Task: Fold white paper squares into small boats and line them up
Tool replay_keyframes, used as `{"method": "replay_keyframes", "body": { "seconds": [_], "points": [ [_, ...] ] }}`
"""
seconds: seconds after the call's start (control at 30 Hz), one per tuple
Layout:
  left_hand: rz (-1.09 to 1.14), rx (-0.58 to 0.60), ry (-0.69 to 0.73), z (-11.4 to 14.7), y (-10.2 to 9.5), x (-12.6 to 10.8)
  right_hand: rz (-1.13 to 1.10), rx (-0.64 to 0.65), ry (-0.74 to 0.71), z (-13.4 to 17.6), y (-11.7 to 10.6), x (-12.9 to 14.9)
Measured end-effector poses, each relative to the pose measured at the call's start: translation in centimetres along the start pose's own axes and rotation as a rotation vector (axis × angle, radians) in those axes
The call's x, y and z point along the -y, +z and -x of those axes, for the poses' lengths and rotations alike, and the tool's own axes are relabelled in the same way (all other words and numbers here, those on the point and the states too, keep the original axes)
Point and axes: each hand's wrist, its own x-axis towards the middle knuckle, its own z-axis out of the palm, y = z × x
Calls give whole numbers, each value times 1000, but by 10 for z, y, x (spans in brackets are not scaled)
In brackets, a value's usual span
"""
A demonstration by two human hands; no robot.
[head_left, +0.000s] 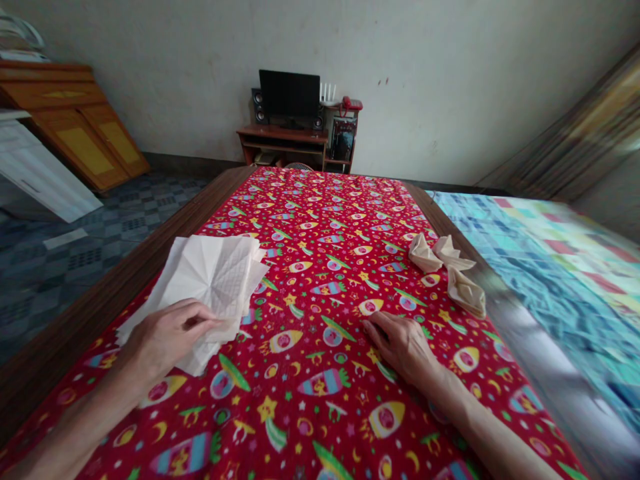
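A loose stack of thin off-white paper sheets (205, 267) lies on the left of the red patterned cloth, creased with lines that fan out from a centre. My left hand (173, 330) is over the stack's near corner, thumb and forefinger pinched on the edge of a sheet. To the right, my right hand (400, 340) rests on the cloth with its fingers curled in and nothing visible in them. Beyond it, near the table's right edge, sit three folded paper pieces (425, 255) with pointed corners, close together.
The red cloth (325, 287) with rockets and stars covers the middle of a dark wooden table (220, 187). A bed with a blue patterned cover (525, 293) adjoins on the right. At the far wall stands a desk (285, 137) with a monitor (290, 95). A wooden cabinet (85, 133) is at left.
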Motion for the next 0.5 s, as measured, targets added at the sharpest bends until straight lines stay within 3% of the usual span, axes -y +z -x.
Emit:
{"method": "replay_keyframes", "body": {
  "seconds": [0.1,0.27,0.5],
  "points": [
    [159,153,-61,-3,2,4,7,0,1,0,-1,1],
    [148,219,-88,-3,2,-3,3,0,-8,0,0,-1],
    [-105,92,-47,6,16,-16,3,13,11,0,0,-1]
  ]
}}
